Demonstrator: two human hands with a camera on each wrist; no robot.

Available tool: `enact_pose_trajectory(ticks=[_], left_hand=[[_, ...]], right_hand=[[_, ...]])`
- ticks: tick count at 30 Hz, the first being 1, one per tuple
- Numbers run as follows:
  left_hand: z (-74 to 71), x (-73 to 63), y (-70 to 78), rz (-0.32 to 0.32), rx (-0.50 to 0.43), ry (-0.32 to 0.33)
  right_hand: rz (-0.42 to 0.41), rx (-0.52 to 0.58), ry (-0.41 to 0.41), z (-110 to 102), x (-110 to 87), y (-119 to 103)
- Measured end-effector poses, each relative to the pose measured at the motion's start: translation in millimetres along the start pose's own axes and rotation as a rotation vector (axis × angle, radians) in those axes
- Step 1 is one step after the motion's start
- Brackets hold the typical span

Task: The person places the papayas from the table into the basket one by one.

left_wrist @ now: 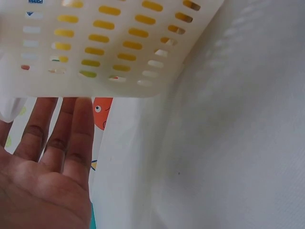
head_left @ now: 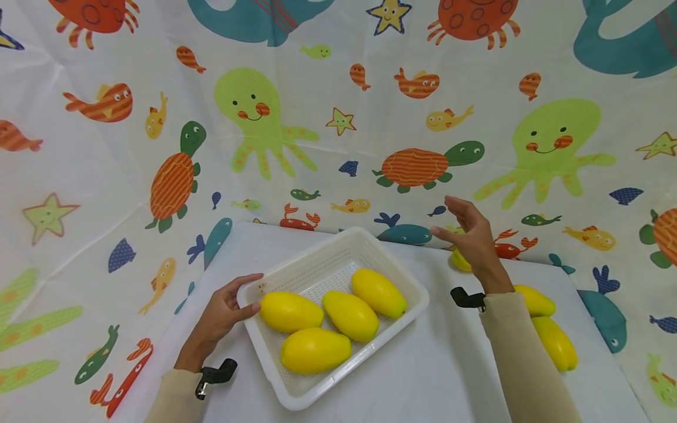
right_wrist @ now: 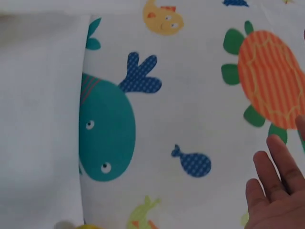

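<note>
Lower left, the left hand (head_left: 224, 308) grips a white, perforated basket (head_left: 346, 368) of glossy yellow mangoes (head_left: 350, 316); right of centre, the right hand (head_left: 474, 241) is loosely open.

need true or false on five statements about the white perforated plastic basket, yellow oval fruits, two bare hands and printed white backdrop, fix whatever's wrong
1. The white perforated plastic basket contains four yellow oval fruits. True.
2. The bare right hand holds a fruit. False: it is empty, above the table.
3. The bare left hand touches the basket. True.
4. No fruits lie outside the basket. False: some lie on the white-covered table, to the right.
5. The printed white backdrop shows sea animals. True.
</note>
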State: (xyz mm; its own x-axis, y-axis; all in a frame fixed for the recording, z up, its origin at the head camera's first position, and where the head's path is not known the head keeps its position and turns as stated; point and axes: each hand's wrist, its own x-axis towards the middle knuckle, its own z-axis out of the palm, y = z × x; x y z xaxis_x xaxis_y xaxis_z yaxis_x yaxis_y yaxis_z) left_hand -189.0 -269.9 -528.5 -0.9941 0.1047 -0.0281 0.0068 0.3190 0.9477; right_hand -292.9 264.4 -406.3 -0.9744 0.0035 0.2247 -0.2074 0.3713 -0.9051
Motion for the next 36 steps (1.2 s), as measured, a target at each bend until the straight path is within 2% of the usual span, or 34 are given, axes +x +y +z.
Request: enact_pose_trajectory(ticks=[12,27,36], left_hand=[[-0.5,1.1,0.4,0.006,-0.002,-0.005],[-0.8,0.2,0.2,0.003,-0.022,-0.004],[0.1,1.1,0.1,-0.006,-0.021,-0.003]], right_hand=[[0.072,-0.020,0.070,-18.7,-1.7,26.1],[0.179,-0.021,0.091,-29.8,-8.8,56.3],[0.246,-0.053,0.162,-30.0,-12.7,76.1]])
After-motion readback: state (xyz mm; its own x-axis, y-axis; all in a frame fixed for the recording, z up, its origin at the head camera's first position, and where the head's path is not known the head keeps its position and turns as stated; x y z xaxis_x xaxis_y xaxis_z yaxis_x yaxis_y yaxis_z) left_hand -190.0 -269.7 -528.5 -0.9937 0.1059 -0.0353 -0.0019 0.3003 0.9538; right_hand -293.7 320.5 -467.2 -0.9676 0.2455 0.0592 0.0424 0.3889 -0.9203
